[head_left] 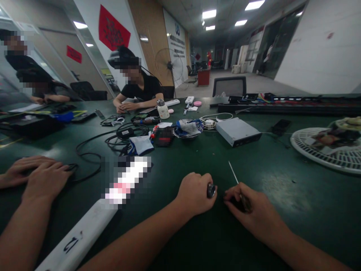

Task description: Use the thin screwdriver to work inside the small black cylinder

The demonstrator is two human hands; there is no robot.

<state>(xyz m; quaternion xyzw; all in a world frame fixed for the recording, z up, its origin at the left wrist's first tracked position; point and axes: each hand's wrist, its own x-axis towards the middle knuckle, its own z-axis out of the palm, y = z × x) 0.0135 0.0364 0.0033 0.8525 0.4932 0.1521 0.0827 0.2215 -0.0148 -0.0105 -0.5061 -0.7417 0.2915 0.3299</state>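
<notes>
Left hand (194, 194): closed in a fist around a small dark cylinder (211, 190) with a shiny metal end, exact kind unclear, over the dark green table (282, 222). Right hand (249, 209): fingers curled, pinching a thin-shafted screwdriver (234, 173), its shaft pointing away across the table, with the left hand near it. Further out: a silver metal drive enclosure (238, 131), a round white fan guard (324, 148), and, at left, a co-worker's hands (46, 182) on a black cable (87, 169) beside a long white bar (84, 229).
</notes>
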